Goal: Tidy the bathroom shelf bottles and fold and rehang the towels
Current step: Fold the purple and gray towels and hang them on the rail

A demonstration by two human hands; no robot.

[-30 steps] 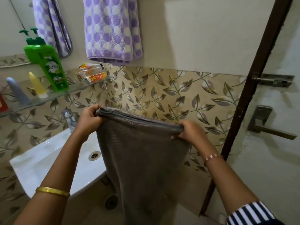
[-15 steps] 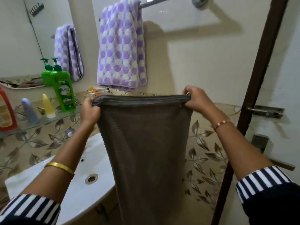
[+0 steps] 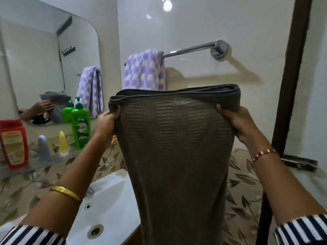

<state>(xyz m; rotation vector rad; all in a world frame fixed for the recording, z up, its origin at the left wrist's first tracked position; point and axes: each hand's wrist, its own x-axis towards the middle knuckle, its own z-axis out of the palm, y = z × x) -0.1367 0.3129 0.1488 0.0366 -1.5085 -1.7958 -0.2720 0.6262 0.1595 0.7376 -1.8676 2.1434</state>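
Gripping the brown towel [image 3: 177, 147], left hand [image 3: 106, 123] and right hand [image 3: 233, 121] raised.

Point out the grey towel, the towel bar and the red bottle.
grey towel [image 3: 177, 147]: head view, middle of the hanging front face.
towel bar [image 3: 189, 50]: head view, bare stretch of the rod.
red bottle [image 3: 15, 147]: head view, its front label.

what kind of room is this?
A home bathroom, most likely: a white sink below a wall mirror, a towel bar with a dotted towel, and toiletry bottles on a glass shelf.
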